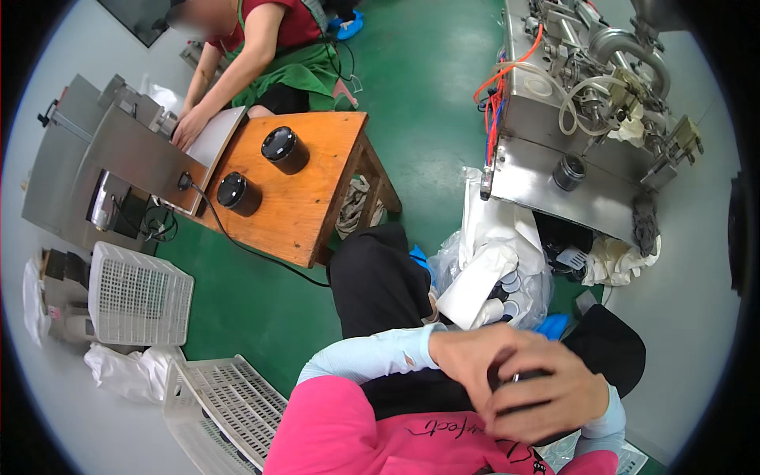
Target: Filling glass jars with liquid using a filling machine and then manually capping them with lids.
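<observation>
In front of my chest, both hands are closed around a small glossy black object (518, 380), mostly covered by the fingers. It matches the black jars nearby in colour and shine, but its full shape is hidden. My left hand (467, 364) wraps it from the left. Over its top and right side curl the fingers of my right hand (554, 392). Two black lidded jars stand on the orange wooden bench, one jar (285, 150) farther back and another jar (239, 194) nearer. A further black jar (568, 172) stands on the steel machine's ledge.
A steel filling machine (546, 119) with tubes stands at the right. White plastic bags holding round lids (491, 269) lie below it. At the left, white plastic crates (138, 293) sit on the green floor. Across the wooden bench (317, 214), a co-worker's hands (190, 127) work at another machine.
</observation>
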`<state>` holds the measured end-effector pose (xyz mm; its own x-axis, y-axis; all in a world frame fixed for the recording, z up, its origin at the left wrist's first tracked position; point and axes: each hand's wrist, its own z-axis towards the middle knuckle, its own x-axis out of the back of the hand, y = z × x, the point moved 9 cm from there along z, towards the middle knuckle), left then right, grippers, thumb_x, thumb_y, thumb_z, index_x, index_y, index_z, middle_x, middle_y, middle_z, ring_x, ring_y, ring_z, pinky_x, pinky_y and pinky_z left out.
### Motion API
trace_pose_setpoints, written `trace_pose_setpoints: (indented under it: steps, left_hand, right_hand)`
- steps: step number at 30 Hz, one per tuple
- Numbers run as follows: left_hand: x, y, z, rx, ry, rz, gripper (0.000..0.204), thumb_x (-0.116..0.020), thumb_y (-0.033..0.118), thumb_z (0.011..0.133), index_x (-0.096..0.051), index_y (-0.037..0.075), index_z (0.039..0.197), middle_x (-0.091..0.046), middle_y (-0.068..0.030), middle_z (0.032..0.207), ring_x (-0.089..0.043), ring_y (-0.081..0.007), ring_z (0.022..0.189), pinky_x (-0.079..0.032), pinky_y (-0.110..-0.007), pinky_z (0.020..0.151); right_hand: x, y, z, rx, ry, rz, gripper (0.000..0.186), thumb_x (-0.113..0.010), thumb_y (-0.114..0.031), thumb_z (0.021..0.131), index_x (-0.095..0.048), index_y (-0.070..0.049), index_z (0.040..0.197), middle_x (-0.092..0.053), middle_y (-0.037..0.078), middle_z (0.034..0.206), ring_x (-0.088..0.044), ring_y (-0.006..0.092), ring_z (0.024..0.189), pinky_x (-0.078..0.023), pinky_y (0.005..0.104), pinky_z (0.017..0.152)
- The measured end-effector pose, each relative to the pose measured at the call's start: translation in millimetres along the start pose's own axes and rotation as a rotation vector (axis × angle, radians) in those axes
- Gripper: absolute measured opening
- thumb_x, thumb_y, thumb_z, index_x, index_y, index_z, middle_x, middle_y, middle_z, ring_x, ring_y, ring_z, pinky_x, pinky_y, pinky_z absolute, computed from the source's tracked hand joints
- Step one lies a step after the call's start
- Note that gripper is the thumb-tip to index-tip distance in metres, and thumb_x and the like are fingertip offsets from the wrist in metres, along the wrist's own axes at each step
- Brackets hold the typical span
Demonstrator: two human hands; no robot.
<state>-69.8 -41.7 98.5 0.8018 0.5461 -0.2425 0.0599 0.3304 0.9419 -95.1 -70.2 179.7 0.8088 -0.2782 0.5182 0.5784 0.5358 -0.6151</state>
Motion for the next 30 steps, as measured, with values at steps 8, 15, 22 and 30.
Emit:
trace_pose_setpoints:
  steps: [8, 15, 22, 30]
  left_hand:
    - [24, 56, -16, -0.103, 0.291, 0.486, 0.067, -0.080, 0.018, 0.056, -0.051, -0.003, 0.112, -0.051, -0.0155, 0.115, -0.051, -0.0244, 0.105, -0.041, -0.034, 0.090]
    - [128, 103, -200, 0.085, 1.497, 0.955, 0.071, -0.066, -0.001, 0.057, -0.044, -0.003, 0.125, -0.058, -0.0143, 0.106, -0.058, -0.0243, 0.092, -0.047, -0.035, 0.084]
    - [154, 94, -165, 0.090, 1.541, 0.908, 0.034, -0.068, 0.004, 0.068, -0.058, -0.002, 0.100, -0.060, -0.0145, 0.095, -0.058, -0.0232, 0.084, -0.049, -0.033, 0.070]
    - [222, 79, -148, 0.097, 1.374, 1.065, 0.044, -0.068, 0.010, 0.072, -0.051, -0.005, 0.110, -0.058, -0.0171, 0.099, -0.058, -0.0246, 0.087, -0.050, -0.034, 0.069]
  right_hand:
    - [18, 13, 7, -0.191, 0.205, -0.284, 0.028, -0.071, -0.023, 0.070, -0.067, -0.019, 0.097, -0.057, 0.003, 0.112, -0.049, 0.0312, 0.107, -0.038, 0.0423, 0.086]
    - [48, 32, -51, -0.343, 0.533, -0.360, 0.056, -0.066, -0.025, 0.078, -0.045, -0.007, 0.127, -0.033, 0.018, 0.135, -0.035, 0.0351, 0.121, -0.026, 0.0451, 0.099]
    - [38, -19, -174, -0.682, 0.825, -0.489, 0.041, -0.061, -0.012, 0.080, -0.049, -0.003, 0.119, -0.049, 0.014, 0.120, -0.048, 0.0274, 0.111, -0.037, 0.0373, 0.092]
    - [-47, -226, -422, -1.485, 1.755, -0.836, 0.021, -0.053, -0.005, 0.084, -0.062, -0.001, 0.102, -0.065, 0.009, 0.093, -0.062, 0.0129, 0.077, -0.049, 0.0274, 0.073]
